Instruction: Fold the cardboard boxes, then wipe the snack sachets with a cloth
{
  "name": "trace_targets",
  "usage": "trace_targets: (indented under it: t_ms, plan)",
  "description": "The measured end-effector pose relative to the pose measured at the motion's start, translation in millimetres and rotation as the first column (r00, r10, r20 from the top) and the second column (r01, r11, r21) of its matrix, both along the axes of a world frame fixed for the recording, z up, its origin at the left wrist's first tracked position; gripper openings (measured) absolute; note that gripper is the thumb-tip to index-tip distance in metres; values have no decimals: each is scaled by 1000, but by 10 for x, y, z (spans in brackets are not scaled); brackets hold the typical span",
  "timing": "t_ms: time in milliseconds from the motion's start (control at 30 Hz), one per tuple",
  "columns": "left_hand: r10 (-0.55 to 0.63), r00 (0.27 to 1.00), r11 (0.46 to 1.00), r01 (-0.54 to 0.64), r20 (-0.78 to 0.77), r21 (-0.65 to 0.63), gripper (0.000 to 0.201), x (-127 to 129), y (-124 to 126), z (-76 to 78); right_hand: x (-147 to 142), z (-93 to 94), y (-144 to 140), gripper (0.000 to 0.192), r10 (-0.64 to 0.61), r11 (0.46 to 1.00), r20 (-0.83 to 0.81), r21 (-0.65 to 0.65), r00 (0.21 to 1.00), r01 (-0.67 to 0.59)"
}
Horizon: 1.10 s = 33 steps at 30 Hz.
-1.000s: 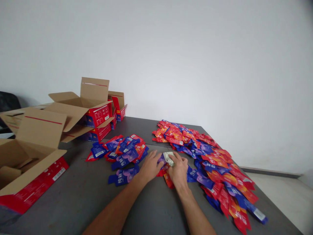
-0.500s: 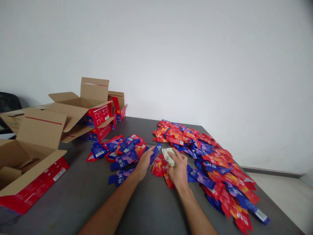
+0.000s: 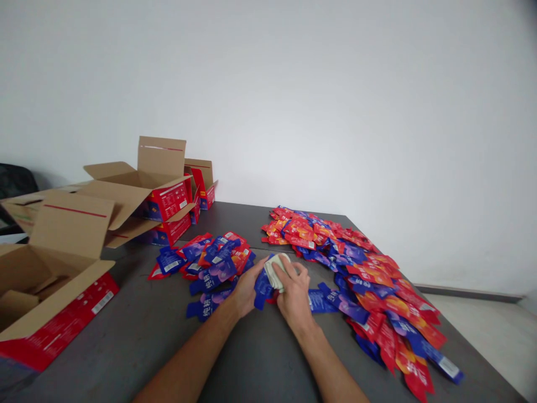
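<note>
Behind our dark grey table (image 3: pixel 260 358) stands a plain white wall (image 3: pixel 335 101). Open brown-and-red cardboard boxes (image 3: pixel 138 190) sit at left; what is inside them we cannot tell. Our left hand (image 3: pixel 245 285) grips a blue foil sachet (image 3: pixel 262 288). Our right hand (image 3: pixel 293 291) closes around a crumpled pale cloth (image 3: pixel 277 268), touching the sachet. Both forearms stretch forward between a small sachet heap (image 3: pixel 210 260) and a long red-and-blue sachet pile (image 3: pixel 361 274).

Open cardboard box (image 3: pixel 46 280), red-sided, near left on grey table (image 3: pixel 138 330). More open red boxes (image 3: pixel 161 193) stacked behind it. White wall (image 3: pixel 335 101) beyond. Dark shape (image 3: pixel 14 182) far left, possibly a chair.
</note>
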State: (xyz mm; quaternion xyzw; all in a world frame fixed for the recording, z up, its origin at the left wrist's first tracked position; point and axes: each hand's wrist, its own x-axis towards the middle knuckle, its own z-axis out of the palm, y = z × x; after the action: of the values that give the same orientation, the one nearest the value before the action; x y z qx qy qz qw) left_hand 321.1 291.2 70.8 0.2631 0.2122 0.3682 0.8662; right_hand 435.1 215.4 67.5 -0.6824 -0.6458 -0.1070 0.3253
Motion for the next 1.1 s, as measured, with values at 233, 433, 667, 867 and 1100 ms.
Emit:
trace_targets:
  t_ms: [233,433,667,867,1100]
  plan:
    - [10,998,996,-15,57,84,31,-1,-4,-6,-43,22,-44,87,55,998,39,-41,998,-53]
    - [66,982,996,-76,174,49,33,-167,156,20,-248,80,-94,87,348,934,8,-86,937,-346]
    - [2,994,1000,1,111,-31,29,-176,244,-66,-180,0,-58,74,435,896,-127,-32,891,-442]
    - [2,992,996,-13,125,88,45,-166,256,-130,-122,-80,-8,67,391,920,-283,130,876,-369]
    - [74,997,963,-73,5,260,43,-198,246,-162,67,-41,-9,58,239,961,-379,221,894,-163]
